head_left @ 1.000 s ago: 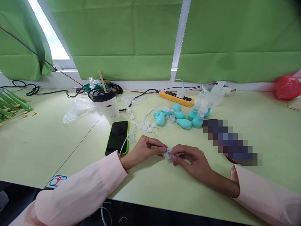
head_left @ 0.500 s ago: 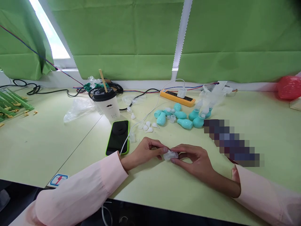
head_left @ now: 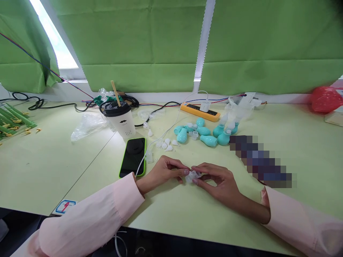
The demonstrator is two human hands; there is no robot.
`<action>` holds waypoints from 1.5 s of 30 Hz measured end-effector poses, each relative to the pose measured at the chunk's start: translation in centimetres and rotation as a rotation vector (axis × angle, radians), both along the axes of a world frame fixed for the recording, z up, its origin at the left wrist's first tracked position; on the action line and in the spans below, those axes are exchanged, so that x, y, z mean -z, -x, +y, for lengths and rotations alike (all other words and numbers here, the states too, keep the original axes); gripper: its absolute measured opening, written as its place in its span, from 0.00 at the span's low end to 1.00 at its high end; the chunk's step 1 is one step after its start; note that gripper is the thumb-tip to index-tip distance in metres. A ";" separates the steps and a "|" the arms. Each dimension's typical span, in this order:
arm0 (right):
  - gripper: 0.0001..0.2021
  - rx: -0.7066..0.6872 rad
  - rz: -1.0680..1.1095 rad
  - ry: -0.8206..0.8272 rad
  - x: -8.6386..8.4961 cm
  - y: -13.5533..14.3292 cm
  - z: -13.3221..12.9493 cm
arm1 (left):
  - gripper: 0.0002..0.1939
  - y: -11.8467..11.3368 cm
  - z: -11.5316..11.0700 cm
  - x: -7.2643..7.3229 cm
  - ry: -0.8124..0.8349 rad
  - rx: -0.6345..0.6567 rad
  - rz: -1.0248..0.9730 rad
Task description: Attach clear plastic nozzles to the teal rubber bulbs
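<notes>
Between my two hands, just above the pale green table (head_left: 171,210), is a small clear plastic piece (head_left: 192,176). My left hand (head_left: 167,171) pinches its left side between thumb and fingers. On its right side, the thumb and fingertips of my right hand (head_left: 223,182) close around it. Beyond my hands lie several white cone-shaped pieces (head_left: 167,142) and a clear piece (head_left: 149,157). Several glossy turquoise bulbs (head_left: 209,140) lie farther back, and some at the right have translucent tops standing upright.
A black phone (head_left: 132,157) in a green case lies left of my hands, with a lidded paper cup (head_left: 122,123) behind it. A white cable runs to an orange power strip (head_left: 200,112). Green stick-like parts (head_left: 16,117) lie far left; a red bag (head_left: 327,99) far right.
The clear piece between my fingers has tilted, and its open end now faces more upward. My right hand has moved slightly left. The whole view has shifted a little.
</notes>
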State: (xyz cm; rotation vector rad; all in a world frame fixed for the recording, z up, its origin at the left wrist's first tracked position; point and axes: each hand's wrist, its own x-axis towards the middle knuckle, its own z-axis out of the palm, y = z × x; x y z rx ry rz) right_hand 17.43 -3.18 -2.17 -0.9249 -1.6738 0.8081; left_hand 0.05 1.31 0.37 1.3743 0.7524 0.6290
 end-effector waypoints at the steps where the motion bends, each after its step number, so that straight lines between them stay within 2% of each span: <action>1: 0.14 -0.002 0.004 -0.005 0.0 0.0 0.0 | 0.10 0.0 0.0 0.0 0.010 -0.002 0.003; 4: 0.14 -0.006 0.006 0.007 0.0 0.0 0.0 | 0.09 -0.1 -0.2 0.0 -0.072 -0.061 0.008; 8: 0.13 0.005 0.014 0.096 -0.2 0.1 0.0 | 0.07 -0.1 -0.9 -0.2 -0.358 -0.155 0.101; 14: 0.12 0.038 0.080 0.202 0.0 0.2 0.1 | 0.10 0.0 -1.7 -0.7 -0.680 -0.073 0.186; 17: 0.12 0.056 0.109 0.241 0.0 0.2 0.2 | 0.11 0.2 -1.8 -0.4 -0.846 -0.055 0.208; 20: 0.11 0.070 0.102 0.236 0.0 0.2 0.2 | 0.13 0.2 -1.8 -0.1 -0.930 -0.033 0.234; 24: 0.11 0.085 0.053 0.186 -0.1 0.2 0.1 | 0.17 0.3 -1.8 -0.2 -0.940 0.030 0.254; 27: 0.10 0.085 0.029 0.151 -0.1 0.2 0.0 | 0.19 0.4 -1.6 -0.7 -0.871 0.081 0.231; 29: 0.10 0.079 0.051 0.153 0.0 0.1 0.1 | 0.19 0.4 -1.4 -1.0 -0.772 0.105 0.199; 32: 0.10 0.089 0.146 0.191 0.1 0.0 0.4 | 0.21 0.4 -1.1 -1.1 -0.529 0.143 0.114; 35: 0.10 0.103 0.202 0.222 0.0 -0.1 0.6 | 0.23 0.2 -1.1 -1.0 -0.365 0.118 0.051; 40: 0.09 0.099 0.189 0.198 -0.1 0.0 0.5 | 0.25 0.2 -1.5 -0.8 -0.547 0.109 0.144; 45: 0.09 0.097 0.141 0.115 0.0 0.0 0.3 | 0.25 0.4 -1.3 -0.8 -0.553 0.156 0.134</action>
